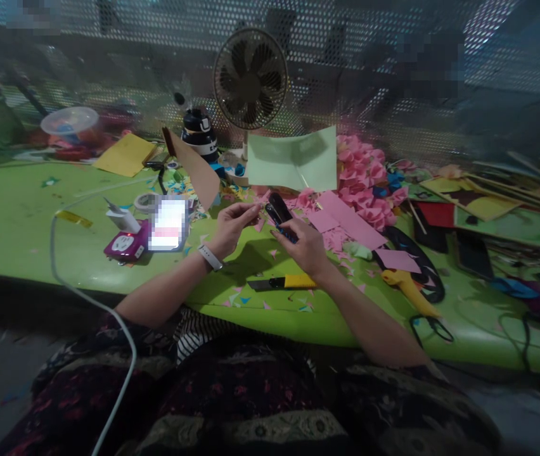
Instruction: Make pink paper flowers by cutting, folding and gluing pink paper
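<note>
A stapler [280,218] is clasped by the right hand [307,248]; a pink scrap [257,209] is pinched by the left hand [232,226] beside it

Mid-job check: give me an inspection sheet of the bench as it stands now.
Surface: lime-green tabletop, strewn with paper scraps.
Job's things: black and blue stapler, lifted off the table.
Clutter: yellow and black utility knife, pink paper flowers, pale green folded card, yellow glue gun.
Hands: right hand grips the stapler; left hand fingers pinched at its tip, contents too small to tell.
Cables: white cable runs off the front edge.
Surroundings: small desk fan, perforated mesh wall.
</note>
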### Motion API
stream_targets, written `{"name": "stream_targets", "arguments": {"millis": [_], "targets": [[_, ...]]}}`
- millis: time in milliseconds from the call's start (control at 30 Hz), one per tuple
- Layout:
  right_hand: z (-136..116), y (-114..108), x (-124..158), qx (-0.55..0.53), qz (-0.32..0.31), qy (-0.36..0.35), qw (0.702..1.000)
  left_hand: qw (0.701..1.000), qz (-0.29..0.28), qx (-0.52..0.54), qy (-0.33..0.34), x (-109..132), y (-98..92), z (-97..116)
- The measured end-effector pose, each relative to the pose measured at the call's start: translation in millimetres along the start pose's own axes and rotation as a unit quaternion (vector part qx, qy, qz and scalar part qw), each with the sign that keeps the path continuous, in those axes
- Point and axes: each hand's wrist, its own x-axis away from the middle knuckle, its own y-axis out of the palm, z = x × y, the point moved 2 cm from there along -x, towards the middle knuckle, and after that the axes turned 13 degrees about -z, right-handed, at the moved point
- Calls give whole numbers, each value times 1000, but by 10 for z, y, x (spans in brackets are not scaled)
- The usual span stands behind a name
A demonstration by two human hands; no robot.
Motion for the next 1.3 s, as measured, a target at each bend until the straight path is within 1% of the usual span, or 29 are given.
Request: {"name": "stream_targets", "arguments": {"millis": [67, 167, 233, 300, 367, 467, 500, 533, 600, 700, 733, 800, 867, 933, 1033, 1100, 1300], "targets": [[7, -2, -2, 0, 9, 7, 1000, 1000, 6, 8, -3, -4, -13, -3], [28, 0, -10, -14, 6, 14, 1000, 1000, 9, 13, -9, -18, -37, -4], [42, -12, -12, -37, 6, 36, 999, 1000, 14, 16, -5, -24, -53, 4], [43, -41, -10, -82, 6, 71, 994, 1000, 8, 9, 4, -22, -54, 20], [19, -89, -7, -151, 12, 87, 985, 999, -30, -14, 3, -12, -30, 40], [-49, -188, -10, -251, 22, 69, 965, 988, -137, -63, -40, 15, 41, 53], [-68, -221, -14, -276, 15, 67, 959, 982, -166, -74, -56, 25, 61, 54], [-82, -249, -20, -299, -5, 72, 952, 977, -186, -79, -67, 32, 75, 57], [-94, -280, -32, -343, -77, 101, 931, 973, -205, -78, -69, 38, 86, 68], [-105, -262, -35, -412, -211, 138, 875, 972, -215, -75, -63, 39, 81, 85], [-109, -243, -32, -432, -243, 143, 857, 971, -219, -76, -62, 41, 80, 88], [-118, -194, -25, -464, -281, 146, 827, 967, -231, -79, -66, 51, 81, 86], [-121, -139, -19, -494, -290, 146, 807, 963, -248, -74, -74, 64, 86, 73], [-114, -97, -15, -522, -280, 147, 792, 961, -256, -60, -81, 71, 86, 55], [-99, -79, -11, -552, -273, 142, 775, 965, -246, -36, -87, 65, 66, 37], [-93, -89, -7, -566, -281, 137, 763, 965, -243, -21, -97, 59, 51, 34], [-102, -87, 29, -564, -313, 141, 751, 951, -282, -7, -124, 70, 67, 10]]}}
